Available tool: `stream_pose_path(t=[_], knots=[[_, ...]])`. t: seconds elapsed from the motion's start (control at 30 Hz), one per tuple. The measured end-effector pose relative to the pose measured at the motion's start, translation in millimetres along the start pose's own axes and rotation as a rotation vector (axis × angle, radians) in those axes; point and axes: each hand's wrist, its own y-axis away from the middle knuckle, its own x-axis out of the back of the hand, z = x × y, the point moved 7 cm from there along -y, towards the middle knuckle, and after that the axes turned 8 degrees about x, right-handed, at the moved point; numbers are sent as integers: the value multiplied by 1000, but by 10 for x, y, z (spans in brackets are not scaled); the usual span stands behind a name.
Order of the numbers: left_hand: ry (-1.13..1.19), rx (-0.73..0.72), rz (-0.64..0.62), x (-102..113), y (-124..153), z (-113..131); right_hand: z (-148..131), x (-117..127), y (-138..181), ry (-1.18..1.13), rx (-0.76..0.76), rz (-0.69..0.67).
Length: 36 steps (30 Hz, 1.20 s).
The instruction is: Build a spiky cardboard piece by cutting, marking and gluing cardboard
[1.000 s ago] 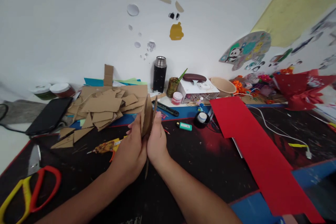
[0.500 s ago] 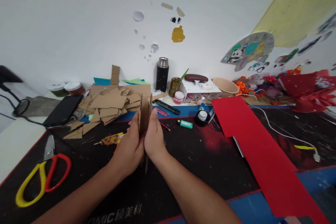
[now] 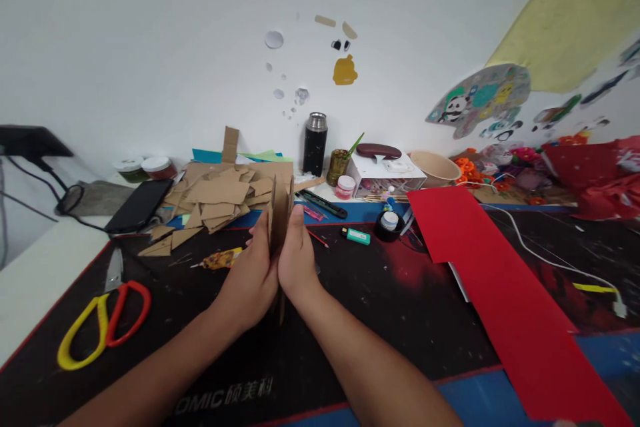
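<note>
Between my two palms stands a cardboard piece (image 3: 281, 213), held upright and seen nearly edge-on, with layers showing at its top. My left hand (image 3: 255, 273) presses on its left side, fingers partly hidden behind it. On the other side my right hand (image 3: 299, 257) presses flat, thumb pointing up. A bit of cardboard pokes out below the hands. Just left of my left hand a glue gun (image 3: 217, 258) lies on the black mat (image 3: 370, 320), partly covered by that hand. Farther left lie scissors (image 3: 107, 320) with yellow and red handles.
Cardboard scraps (image 3: 215, 190) are piled behind my hands. A black flask (image 3: 315, 147), a utility knife (image 3: 324, 203), a green lighter (image 3: 356, 235) and a black tape roll (image 3: 389, 223) sit farther back. Red card (image 3: 500, 300) covers the right side. A phone (image 3: 140, 205) lies at left.
The view has shifted slightly, so the surroundings appear farther right. Both hands still press the cardboard piece in much the same pose.
</note>
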Motion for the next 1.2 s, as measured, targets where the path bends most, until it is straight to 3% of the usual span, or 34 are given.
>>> stream_pose_path(t=[0.37, 0.93, 1.2], knots=[[23, -13, -8, -21, -34, -12, -48, 13, -6, 41, 28, -4], [55, 46, -20, -45, -73, -3, -35, 21, -58, -47, -58, 0], [285, 165, -55, 74, -73, -66, -49, -16, -46, -132, -110, -16]])
